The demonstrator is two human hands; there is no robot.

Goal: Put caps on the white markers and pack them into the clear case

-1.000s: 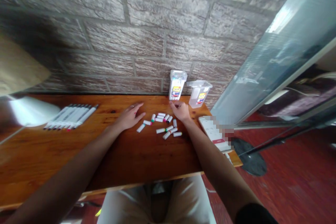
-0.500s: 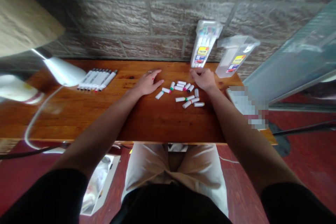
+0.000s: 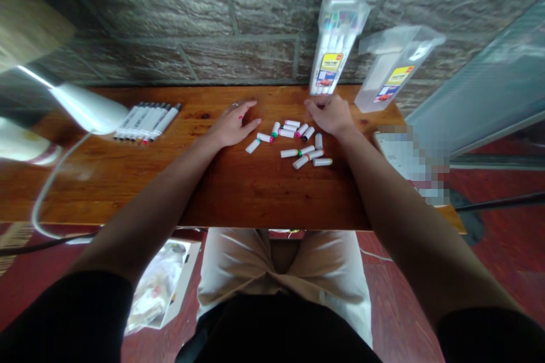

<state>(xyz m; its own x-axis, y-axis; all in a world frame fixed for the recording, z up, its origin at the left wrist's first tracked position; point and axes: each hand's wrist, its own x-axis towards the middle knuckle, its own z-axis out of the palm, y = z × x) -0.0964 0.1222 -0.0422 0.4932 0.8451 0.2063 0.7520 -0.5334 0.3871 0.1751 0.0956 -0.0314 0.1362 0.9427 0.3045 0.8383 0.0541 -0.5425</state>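
Observation:
My left hand [image 3: 233,125] rests on the wooden table with thumb and fingers spread, holding nothing. It has a ring and a small red mark. Between my hands lie several loose white marker caps [image 3: 286,133] with coloured ends, some in a cluster and others strewn nearer me. My right hand [image 3: 331,114] lies on the table with fingers curled in, and no object shows in it. Just behind it stands a clear marker case [image 3: 336,45] with white markers inside. Far to the left, several white markers [image 3: 147,122] lie side by side in a row.
An open clear plastic case [image 3: 386,76] stands right of the filled one, against the brick wall. A white lamp [image 3: 87,108] with its cable is at the left. A partly blurred-out phone-like object [image 3: 398,150] lies by my right forearm. Below is a white box [image 3: 181,289].
The camera view has shifted, so the table and cases sit a little differently in the picture. Both hands keep almost the same pose, and the caps stay where they were.

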